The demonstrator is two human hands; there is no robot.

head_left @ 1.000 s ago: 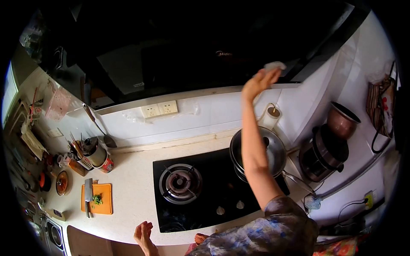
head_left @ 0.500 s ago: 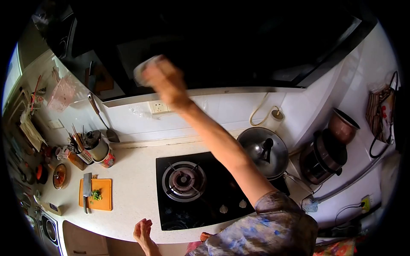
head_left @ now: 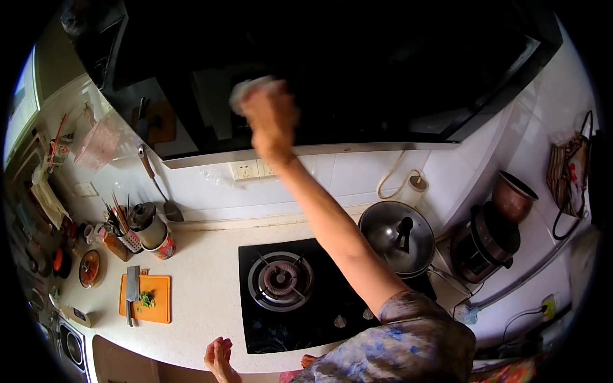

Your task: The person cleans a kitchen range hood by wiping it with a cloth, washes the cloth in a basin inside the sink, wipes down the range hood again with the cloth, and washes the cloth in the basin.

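Observation:
My right hand (head_left: 273, 121) is raised against the glossy black range hood (head_left: 383, 83), blurred by motion, with a whitish cloth (head_left: 250, 90) pressed under its fingers. The arm stretches over the black gas stove (head_left: 287, 329). My left hand (head_left: 220, 356) hangs at the counter's front edge, fingers loosely curled and apart, with nothing visible in it. To the right on the stove sits a pan with a glass lid (head_left: 386, 239). The left burner (head_left: 281, 281) is bare.
On the counter (head_left: 207, 287) at left lie an orange cutting board (head_left: 163, 300) with chopped greens and a cleaver (head_left: 132, 290). Utensil holders (head_left: 150, 230) stand behind. A dark cooker (head_left: 479, 249) and a copper-coloured pot (head_left: 513, 196) are at right.
My right hand swept left across the hood with the cloth, then moved slightly back to the right. My left hand has stayed low near the counter edge. The view has shifted slightly.

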